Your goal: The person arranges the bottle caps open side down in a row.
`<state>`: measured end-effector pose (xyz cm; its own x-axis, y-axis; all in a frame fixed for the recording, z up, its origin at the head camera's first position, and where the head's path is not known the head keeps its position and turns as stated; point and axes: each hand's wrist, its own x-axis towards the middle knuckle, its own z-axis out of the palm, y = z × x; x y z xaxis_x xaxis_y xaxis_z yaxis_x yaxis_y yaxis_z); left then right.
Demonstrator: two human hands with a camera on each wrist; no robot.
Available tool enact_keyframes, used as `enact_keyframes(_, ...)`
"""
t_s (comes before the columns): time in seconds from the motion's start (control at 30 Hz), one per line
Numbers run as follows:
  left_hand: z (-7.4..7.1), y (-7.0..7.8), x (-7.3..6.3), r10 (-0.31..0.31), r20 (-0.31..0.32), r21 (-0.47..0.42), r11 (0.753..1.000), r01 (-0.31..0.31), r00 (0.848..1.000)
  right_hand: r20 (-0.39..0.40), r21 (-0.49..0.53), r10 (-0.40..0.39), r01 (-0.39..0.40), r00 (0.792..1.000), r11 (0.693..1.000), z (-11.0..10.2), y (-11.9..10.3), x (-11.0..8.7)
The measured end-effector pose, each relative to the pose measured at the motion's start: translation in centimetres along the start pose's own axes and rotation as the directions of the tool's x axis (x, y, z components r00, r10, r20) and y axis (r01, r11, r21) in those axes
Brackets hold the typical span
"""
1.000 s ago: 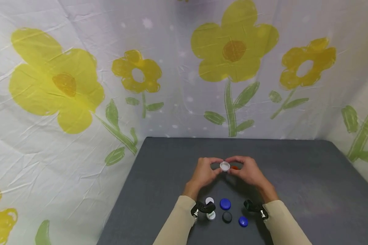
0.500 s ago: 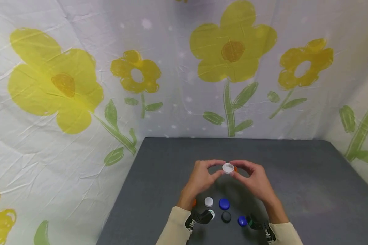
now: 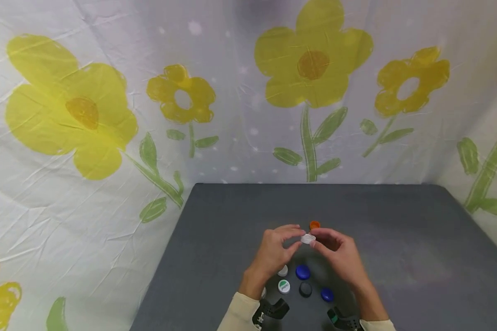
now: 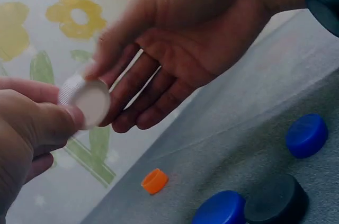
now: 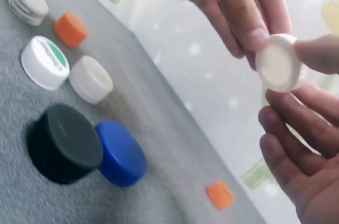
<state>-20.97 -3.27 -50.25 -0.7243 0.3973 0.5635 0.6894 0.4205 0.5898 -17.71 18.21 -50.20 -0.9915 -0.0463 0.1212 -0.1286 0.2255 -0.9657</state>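
Note:
A white bottle cap (image 3: pixel 308 239) with a ridged side is pinched between both hands above the dark table. My left hand (image 3: pixel 271 253) grips its left edge with thumb and fingers. From the right, the thumb and fingers of my right hand (image 3: pixel 344 257) hold the opposite edge; its other fingers spread out below in the right wrist view. One flat round face of the cap shows in the left wrist view. Beyond the hands lies a small orange cap (image 3: pixel 314 225) on the table.
Nearer the body lie a large blue cap (image 3: pixel 303 271), a black cap (image 3: pixel 305 289), a smaller blue cap (image 3: pixel 327 294) and a white cap with green print (image 3: pixel 284 287). Plain white caps and another orange cap (image 5: pixel 70 29) sit beside them. A flowered cloth (image 3: pixel 240 92) hangs behind the table.
Both hands have come slightly toward the body with the white cap. The cap has tilted from showing its hollow inside to a more edge-on view. The far orange cap is now uncovered.

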Motion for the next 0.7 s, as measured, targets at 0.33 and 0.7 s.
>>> enact_keyframes(0.33, 0.0, 0.2, -0.1, -0.252, -0.053, -0.246, 0.941, 0.232, 0.966, -0.109, -0.006, -0.249, 0.250, 0.962, 0.968, 0.5, 0.1, 0.2)
enact_keyframes(0.7, -0.6, -0.3, -0.2, -0.553, 0.198, -0.608, 0.578, 0.544, 0.809, -0.123, -0.251, -0.578, 0.538, 0.806, 0.804, 1.5, 0.2, 0.5)
